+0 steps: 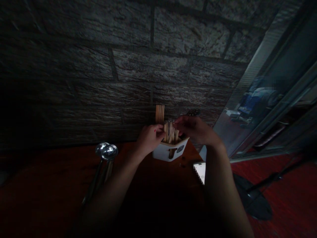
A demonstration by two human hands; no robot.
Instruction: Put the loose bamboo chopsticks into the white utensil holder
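A white utensil holder with a cut-out in its front stands on the table against the wall. Wooden chopsticks rise upright from it, some leaning, and a separate row of chopsticks stands taller behind on the left. My left hand is closed on the left side of the nearer chopsticks, above the holder's rim. From the right, my right hand pinches at the tops of the same chopsticks, its fingertips partly in shadow. A dark perforated utensil head shows behind my right hand.
Two metal ladle-like utensils, at least one perforated, lie on the reddish-brown table to the left. A lit phone rests by my right forearm. The stone-block wall rises behind; a glass door and black stand base are right.
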